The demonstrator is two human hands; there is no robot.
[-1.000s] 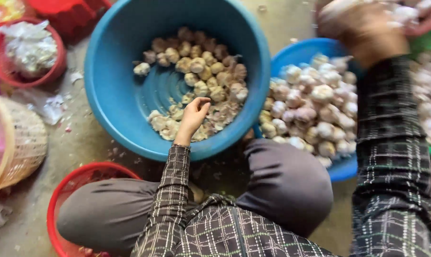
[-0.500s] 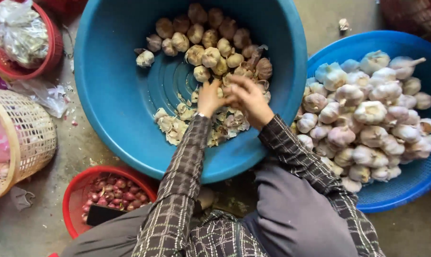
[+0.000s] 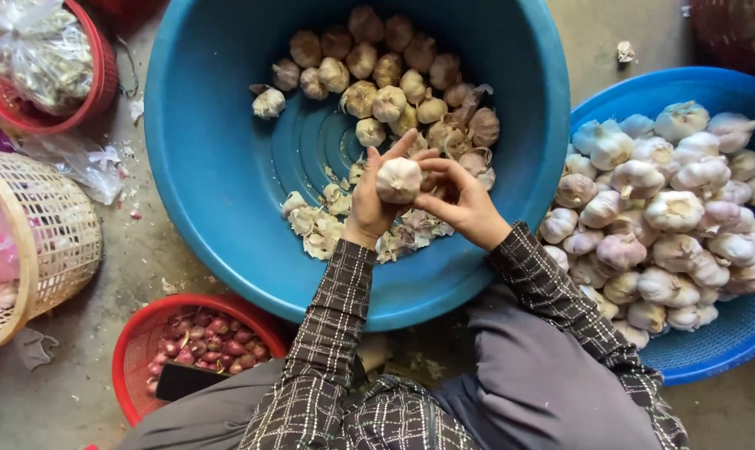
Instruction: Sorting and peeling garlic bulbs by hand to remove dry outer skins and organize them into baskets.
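**Head view: both hands on one garlic bulb over the big blue basin**

The left hand and the right hand meet above the middle of the large blue basin. Between them sits a single white garlic bulb. The left hand's fingers curl round it from the left, with the thumb up along its top, and the right hand's fingertips press against its right side. Both hands are closed on the bulb, neither one spread open.

Beneath the hands, on the basin floor toward its near rim, lies a litter of pale garlic skins and loose pieces. A heap of brownish unpeeled garlic bulbs is banked against the basin's far wall, with one whiter bulb off to the left of the heap.

Just beside the basin's right rim is a second blue basin, filled with cleaner white and purple-tinged garlic. By the large basin's near left rim stands a red basket holding small red shallots and a dark flat object. A woven cane basket stands to the left, and another red basket, with a clear plastic bag in it, stands at the far left. The person's checked sleeves and grey-trousered knees fill the lower edge of the view.
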